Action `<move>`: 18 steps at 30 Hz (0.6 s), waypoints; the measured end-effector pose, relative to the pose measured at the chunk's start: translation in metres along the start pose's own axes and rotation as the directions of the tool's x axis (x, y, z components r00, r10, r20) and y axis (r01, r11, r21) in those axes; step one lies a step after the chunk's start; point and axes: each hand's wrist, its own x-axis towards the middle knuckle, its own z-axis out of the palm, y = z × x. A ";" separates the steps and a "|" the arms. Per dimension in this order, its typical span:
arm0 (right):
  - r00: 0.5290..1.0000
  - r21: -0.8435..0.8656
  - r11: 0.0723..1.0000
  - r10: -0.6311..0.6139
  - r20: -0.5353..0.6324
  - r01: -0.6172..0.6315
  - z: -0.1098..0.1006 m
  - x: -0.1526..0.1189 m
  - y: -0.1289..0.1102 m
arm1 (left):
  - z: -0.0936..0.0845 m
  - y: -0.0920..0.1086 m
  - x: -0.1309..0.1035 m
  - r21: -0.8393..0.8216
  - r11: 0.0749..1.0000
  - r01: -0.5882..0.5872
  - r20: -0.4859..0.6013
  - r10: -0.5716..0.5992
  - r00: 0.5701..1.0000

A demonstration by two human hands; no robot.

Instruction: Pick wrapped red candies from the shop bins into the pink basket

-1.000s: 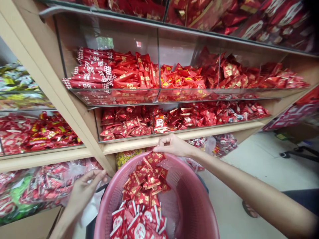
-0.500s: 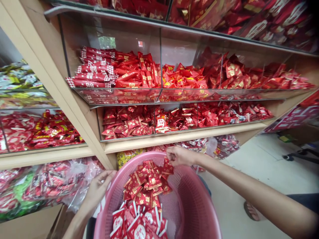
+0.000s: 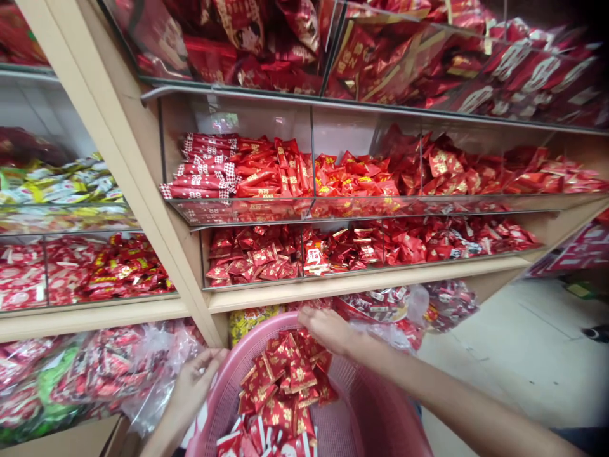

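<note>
A pink plastic basket (image 3: 380,406) holds many small red packets with gold print (image 3: 280,374), and red-and-white packets (image 3: 257,438) lie nearer its front. My left hand (image 3: 193,387) is at the basket's left rim, fingers curled; whether it grips the rim is unclear. My right hand (image 3: 326,327) reaches over the far rim, above the red and gold packets. Its fingers are bent and slightly blurred, and nothing shows clearly in them.
Glass-fronted shelves (image 3: 371,285) full of red packets rise ahead. Beneath them lie clear bags of packets (image 3: 380,304). More bagged packets (image 3: 114,362) sit at the left above a cardboard box (image 3: 71,441). Pale floor (image 3: 518,343) shows at the right.
The view has tilted up, so the shelves sit lower in it. My right hand has moved left along the far rim, and the packet that was at its fingers no longer shows there.
</note>
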 end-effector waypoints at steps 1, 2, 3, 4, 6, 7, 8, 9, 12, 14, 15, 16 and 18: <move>1.000 -0.068 0.998 0.002 -0.013 -0.003 0.004 -0.001 -0.006 | 0.000 -0.001 0.001 -0.001 1.000 -0.002 -0.002 0.002 1.000; 0.999 -0.122 0.992 -0.002 -0.032 -0.002 0.009 -0.002 -0.010 | 0.000 -0.001 0.001 -0.003 1.000 -0.001 -0.004 0.001 1.000; 0.999 -0.163 0.987 -0.014 -0.051 0.006 0.015 -0.002 -0.014 | 0.000 -0.001 0.002 -0.006 1.000 0.000 -0.003 0.000 1.000; 0.997 -0.195 0.981 -0.030 -0.067 0.017 0.021 -0.002 -0.016 | 0.000 -0.002 0.002 -0.009 1.000 0.000 -0.002 0.000 1.000; 0.995 -0.236 0.971 -0.060 -0.085 0.039 0.032 -0.002 -0.018 | 0.001 -0.004 0.002 0.000 1.000 -0.011 -0.006 0.011 1.000; 0.994 -0.244 0.969 -0.071 -0.083 0.049 0.036 -0.002 -0.018 | 0.001 -0.004 0.002 0.009 1.000 -0.021 -0.012 0.021 1.000; 0.994 -0.246 0.968 -0.071 -0.077 0.050 0.037 -0.002 -0.018 | 0.001 -0.005 0.003 0.020 0.999 -0.028 -0.016 0.029 0.999; 0.996 -0.240 0.970 -0.062 -0.071 0.044 0.035 -0.002 -0.019 | 0.001 -0.006 0.003 0.029 0.999 -0.033 -0.018 0.033 0.999; 0.994 -0.127 0.992 -0.003 -0.110 -0.011 0.002 -0.001 -0.026 | 0.000 -0.008 0.004 0.054 0.997 -0.048 -0.022 0.049 0.999; 0.973 0.099 0.995 0.039 -0.230 -0.016 -0.044 0.005 -0.034 | 0.001 -0.008 0.005 0.080 0.995 -0.062 -0.034 0.065 0.997; 0.956 0.254 0.967 0.073 -0.286 0.002 -0.072 0.011 -0.038 | 0.001 -0.008 0.005 0.091 0.993 -0.070 -0.039 0.074 0.996; 0.943 0.413 0.909 0.095 -0.319 0.048 -0.102 0.018 -0.042 | 0.002 -0.008 0.005 0.097 0.992 -0.078 -0.043 0.082 0.996; 0.936 0.674 0.726 0.130 -0.327 0.135 -0.159 0.034 -0.048 | 0.003 -0.008 0.005 0.096 0.992 -0.087 -0.040 0.091 0.995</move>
